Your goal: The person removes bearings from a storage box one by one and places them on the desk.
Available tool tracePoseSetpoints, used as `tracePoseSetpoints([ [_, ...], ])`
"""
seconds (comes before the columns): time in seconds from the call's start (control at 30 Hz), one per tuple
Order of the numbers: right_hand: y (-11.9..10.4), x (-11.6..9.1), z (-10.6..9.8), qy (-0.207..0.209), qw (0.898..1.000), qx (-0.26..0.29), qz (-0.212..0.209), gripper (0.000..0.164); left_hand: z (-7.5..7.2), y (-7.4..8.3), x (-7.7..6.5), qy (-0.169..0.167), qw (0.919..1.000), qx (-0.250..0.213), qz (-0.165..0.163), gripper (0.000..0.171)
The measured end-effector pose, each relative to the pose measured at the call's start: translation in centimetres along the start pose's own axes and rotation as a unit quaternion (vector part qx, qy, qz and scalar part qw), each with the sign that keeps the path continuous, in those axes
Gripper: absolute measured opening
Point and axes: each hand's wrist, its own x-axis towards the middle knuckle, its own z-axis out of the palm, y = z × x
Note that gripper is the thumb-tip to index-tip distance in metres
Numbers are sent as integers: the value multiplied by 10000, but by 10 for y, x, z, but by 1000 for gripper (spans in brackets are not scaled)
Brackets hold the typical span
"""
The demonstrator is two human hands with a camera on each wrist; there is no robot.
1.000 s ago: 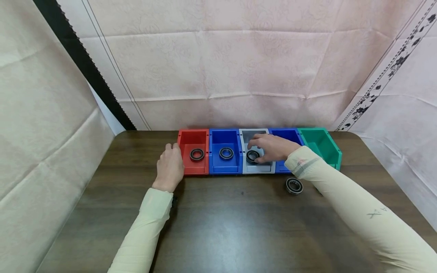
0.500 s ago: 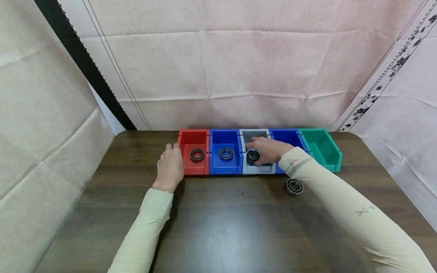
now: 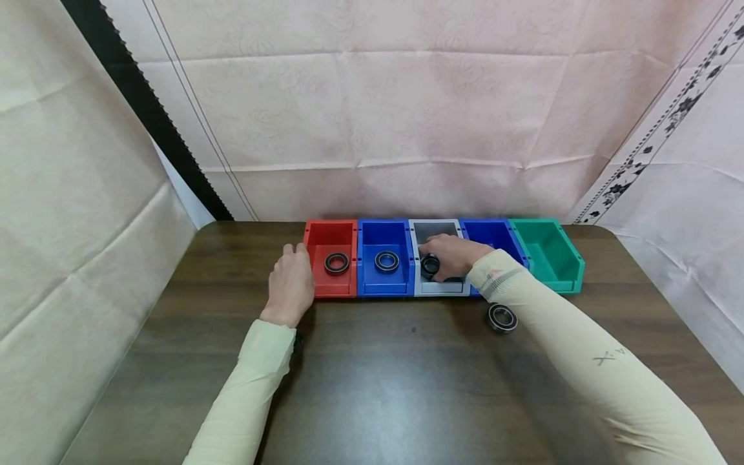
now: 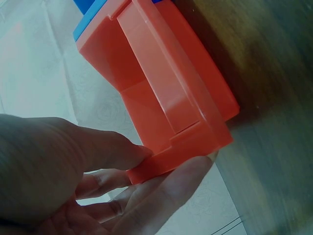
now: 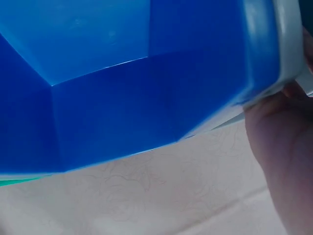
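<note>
My left hand [image 3: 290, 286] is at the left side of the red bin [image 3: 312, 292]. In the left wrist view, the thumb lies inside that bin's wall [image 4: 198, 134] and the fingers outside, pinching it. My right hand [image 3: 456, 254] reaches down into the grey bin [image 3: 440, 290] and holds a dark ball bearing [image 3: 430, 265], which stands tilted. The right wrist view shows only part of this hand, its fingertips hidden beyond the grey rim. Another ball bearing [image 3: 502, 318] lies on the table below the right sleeve.
A bearing [image 3: 336, 263] lies in the red bin and another bearing [image 3: 386, 261] in the left blue bin [image 3: 383, 290]. The right blue bin [image 3: 487, 227], partly under my right wrist, and the green bin [image 3: 549, 252] complete the row on the wooden table [image 3: 372, 387], before a cloth backdrop.
My right hand has sunk a little further into the grey bin and shifted slightly left, its fingers closing on the bearing, which has tipped. The left hand stays on the red bin.
</note>
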Motion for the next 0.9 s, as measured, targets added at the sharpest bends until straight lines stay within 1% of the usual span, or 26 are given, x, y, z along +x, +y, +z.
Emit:
tracePoseSetpoints([
  [0.17, -2, 3, 2, 33, 9999, -141, -6, 59, 0, 0, 0, 65, 10000, -11, 61, 47],
  [0.33, -3, 7, 3, 105, 9999, -77, 30, 56, -1, 0, 0, 126, 9999, 26, 101, 47],
  [0.6, -2, 10, 6, 291, 9996, 52, 20, 49, 0, 1, 1, 103, 9999, 60, 102, 47],
  [0.9, -3, 9, 8, 239, 9994, 193, 176, 49, -1, 1, -1, 58, 9999, 111, 97, 50],
])
